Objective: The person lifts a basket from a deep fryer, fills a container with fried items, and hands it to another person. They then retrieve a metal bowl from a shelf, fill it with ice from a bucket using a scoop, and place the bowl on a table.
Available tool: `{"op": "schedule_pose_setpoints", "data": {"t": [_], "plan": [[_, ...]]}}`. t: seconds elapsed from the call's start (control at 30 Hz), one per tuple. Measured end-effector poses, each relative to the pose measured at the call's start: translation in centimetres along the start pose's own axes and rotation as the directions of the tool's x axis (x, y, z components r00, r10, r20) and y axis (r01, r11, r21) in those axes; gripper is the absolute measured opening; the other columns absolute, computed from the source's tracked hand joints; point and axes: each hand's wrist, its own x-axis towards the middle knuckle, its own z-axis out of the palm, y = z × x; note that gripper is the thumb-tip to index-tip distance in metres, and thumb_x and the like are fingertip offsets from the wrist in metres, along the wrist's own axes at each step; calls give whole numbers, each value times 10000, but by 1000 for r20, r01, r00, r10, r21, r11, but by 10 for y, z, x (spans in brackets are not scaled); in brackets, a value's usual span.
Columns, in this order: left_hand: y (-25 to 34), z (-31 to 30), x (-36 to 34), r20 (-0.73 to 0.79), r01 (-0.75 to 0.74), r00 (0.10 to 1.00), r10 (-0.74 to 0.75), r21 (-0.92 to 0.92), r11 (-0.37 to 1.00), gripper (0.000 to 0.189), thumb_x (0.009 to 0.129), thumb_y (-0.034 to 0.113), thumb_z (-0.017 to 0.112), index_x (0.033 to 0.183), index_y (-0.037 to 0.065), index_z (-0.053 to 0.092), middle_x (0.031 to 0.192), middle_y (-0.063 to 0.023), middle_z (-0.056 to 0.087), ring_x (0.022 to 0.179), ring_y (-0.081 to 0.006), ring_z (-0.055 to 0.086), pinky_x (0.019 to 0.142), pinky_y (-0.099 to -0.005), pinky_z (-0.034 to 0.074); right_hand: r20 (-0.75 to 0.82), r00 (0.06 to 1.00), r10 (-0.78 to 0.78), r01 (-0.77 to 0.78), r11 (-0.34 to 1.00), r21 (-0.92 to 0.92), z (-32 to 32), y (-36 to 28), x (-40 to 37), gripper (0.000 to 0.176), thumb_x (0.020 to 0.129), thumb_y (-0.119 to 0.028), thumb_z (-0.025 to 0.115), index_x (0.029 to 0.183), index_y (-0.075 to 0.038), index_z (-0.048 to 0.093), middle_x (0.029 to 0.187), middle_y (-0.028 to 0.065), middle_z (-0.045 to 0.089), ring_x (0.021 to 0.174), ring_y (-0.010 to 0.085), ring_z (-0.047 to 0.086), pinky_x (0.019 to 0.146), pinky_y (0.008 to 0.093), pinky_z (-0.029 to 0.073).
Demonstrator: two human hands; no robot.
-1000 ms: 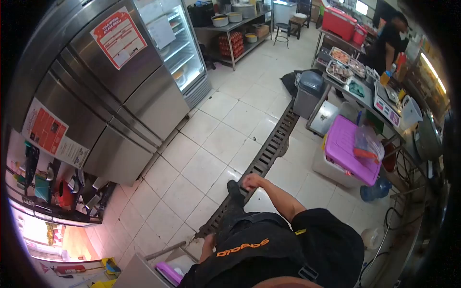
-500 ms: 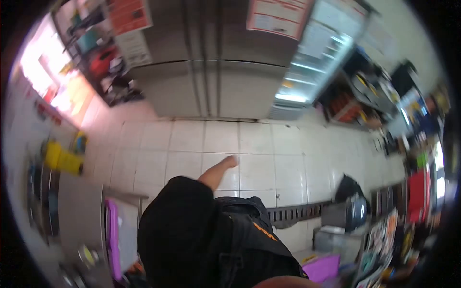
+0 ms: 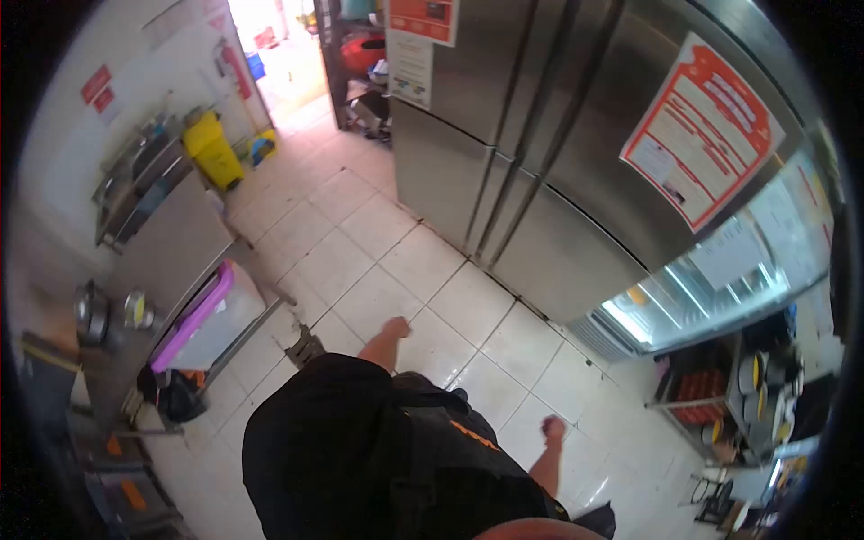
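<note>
Head view: my left hand point(image 3: 396, 328) hangs ahead of me over the floor point(image 3: 355, 261), fingers apparently curled in, with nothing visible in them; how tightly they fold I cannot tell. My right hand point(image 3: 553, 427) is out on the other side, likewise curled and seemingly holding nothing, its grip too small to judge. I take it both arms are out from my body for balance.

Just beside my left sleeve lies the drain grate point(image 3: 304, 345), set into the tiles, presumably to carry off washing water. Neither hand touches the steel refrigerator point(image 3: 585, 153), which stands beyond them along the floor's far edge; its red-bordered notice point(image 3: 702, 135) is probably fixed to the door so that anyone using it reads it.

Farther left, a storage box point(image 3: 227, 317) with a purple lid point(image 3: 192, 317) is tucked by the edge of a steel surface point(image 3: 171, 229), likely to spare walking room. Past the refrigerator's right end stands a glass-door cooler point(image 3: 697, 288), then red trays point(image 3: 700, 396) stacked low on a rack, perhaps because they are heavy.
</note>
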Motion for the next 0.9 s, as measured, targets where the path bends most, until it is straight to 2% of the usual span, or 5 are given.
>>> {"op": "schedule_pose_setpoints", "data": {"t": [0.17,0.23,0.43,0.67,0.9], "plan": [[-142,-41,-88,290,438,886,-362,-778,449,175,763,189,517,745,64,638,814,-74,654,766,-239,631,626,-383,508,193,848,494,-495,606,623,-91,-100,112,190,774,-88,483,584,-87,473,515,37,462,442,136,445,356,255,324],[-193,-22,-113,101,-153,988,120,460,875,160,713,215,586,715,63,637,770,-96,647,740,-273,622,619,-394,508,262,812,522,-563,579,590,-84,-126,144,171,776,-102,481,606,-88,480,517,34,469,428,135,435,361,250,337],[-199,106,-228,193,558,830,-524,-334,760,228,668,285,599,775,87,637,729,-88,604,684,-278,586,603,-416,469,567,748,345,-609,696,380,96,-244,234,136,813,-204,509,784,-75,541,679,37,559,536,151,520,474,266,444],[-156,77,-163,472,698,700,-536,-612,372,212,706,268,572,794,84,629,686,-78,589,614,-252,573,549,-396,467,896,419,145,-25,989,-149,279,-494,222,355,800,-338,596,978,-31,599,896,67,641,776,160,622,600,282,489],[-342,-79,61,97,428,818,-567,-763,485,199,744,252,545,814,82,620,643,-68,574,545,-226,560,495,-375,465,879,302,-369,799,602,-21,400,-594,365,191,590,-116,689,774,-66,693,696,40,655,628,135,583,574,288,485]]}}
